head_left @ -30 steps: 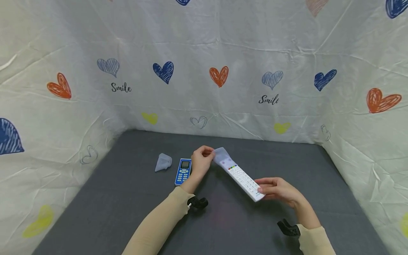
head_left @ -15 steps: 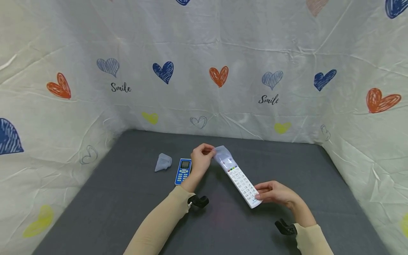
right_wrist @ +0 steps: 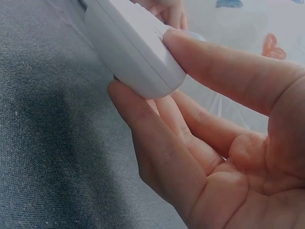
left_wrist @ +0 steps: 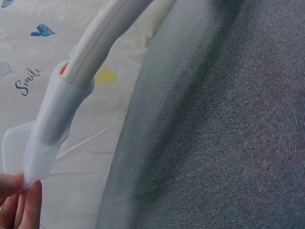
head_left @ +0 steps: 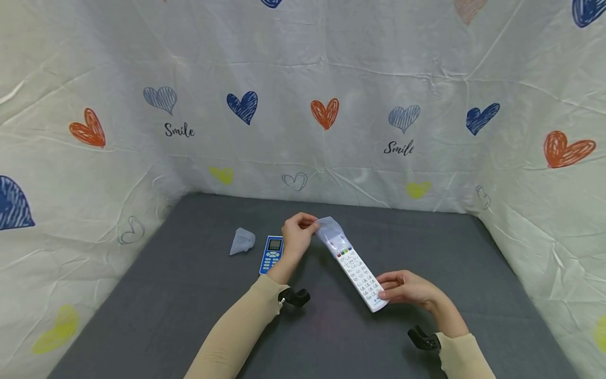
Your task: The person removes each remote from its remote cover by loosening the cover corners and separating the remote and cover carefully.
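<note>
A white remote control [head_left: 361, 276] slants above the table, its far end inside a translucent silicone sleeve [head_left: 332, 233]. In the head view my left hand [head_left: 298, 234] pinches the sleeve's far corner between thumb and fingers; the left wrist view shows the sleeve [left_wrist: 55, 114] covering that end up to a red button. My right hand [head_left: 409, 288] grips the near end of the remote, thumb on the button face and fingers beneath, as the right wrist view shows on the remote's rounded end [right_wrist: 138, 52]. The remote's underside is mostly hidden in the head view.
Left of my left hand, a blue remote [head_left: 271, 255] with a small screen lies on the dark grey table [head_left: 360, 347], partly covered by my wrist. Beside it sits a crumpled translucent sleeve [head_left: 243, 241]. A heart-patterned white cloth [head_left: 284, 142] encloses the back and sides.
My right hand has moved slightly left and toward me, swinging the remote's near end the same way. The remote's face has turned more upward. My left hand has barely shifted.
</note>
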`<state>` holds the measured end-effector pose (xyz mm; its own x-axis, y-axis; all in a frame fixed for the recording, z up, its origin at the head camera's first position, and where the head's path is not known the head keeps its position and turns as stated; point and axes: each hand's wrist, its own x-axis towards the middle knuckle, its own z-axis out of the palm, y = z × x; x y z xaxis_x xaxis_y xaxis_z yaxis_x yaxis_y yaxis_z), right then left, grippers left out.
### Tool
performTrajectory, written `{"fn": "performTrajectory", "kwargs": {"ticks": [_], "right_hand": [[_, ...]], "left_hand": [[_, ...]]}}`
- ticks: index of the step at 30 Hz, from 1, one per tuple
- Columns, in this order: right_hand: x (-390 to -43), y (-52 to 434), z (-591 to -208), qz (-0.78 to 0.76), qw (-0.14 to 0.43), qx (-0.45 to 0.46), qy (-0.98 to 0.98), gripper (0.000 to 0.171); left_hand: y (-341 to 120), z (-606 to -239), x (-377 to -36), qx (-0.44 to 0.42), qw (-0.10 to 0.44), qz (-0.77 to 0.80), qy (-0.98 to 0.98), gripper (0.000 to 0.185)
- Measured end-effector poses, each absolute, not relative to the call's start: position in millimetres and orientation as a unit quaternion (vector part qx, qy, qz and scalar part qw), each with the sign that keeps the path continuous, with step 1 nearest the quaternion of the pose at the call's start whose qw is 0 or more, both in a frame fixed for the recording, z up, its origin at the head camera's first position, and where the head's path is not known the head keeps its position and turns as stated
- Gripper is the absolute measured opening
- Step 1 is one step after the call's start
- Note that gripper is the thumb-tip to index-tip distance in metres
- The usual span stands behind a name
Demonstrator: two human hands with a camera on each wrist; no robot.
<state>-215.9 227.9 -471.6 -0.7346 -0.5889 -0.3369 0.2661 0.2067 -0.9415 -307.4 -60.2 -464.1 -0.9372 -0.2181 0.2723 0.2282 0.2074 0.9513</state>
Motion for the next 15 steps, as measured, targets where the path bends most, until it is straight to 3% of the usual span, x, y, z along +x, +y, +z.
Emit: {"fn": "performTrajectory", "kwargs": {"ticks": [15], "right_hand": [[-215.1, 232.2, -474.0, -0.609, 0.334, -0.111, 0.711, 0.057]], "left_hand": [[-64.1, -464.8, -309.1, -0.009, 0.178, -0.630, -0.756, 0.008]]}}
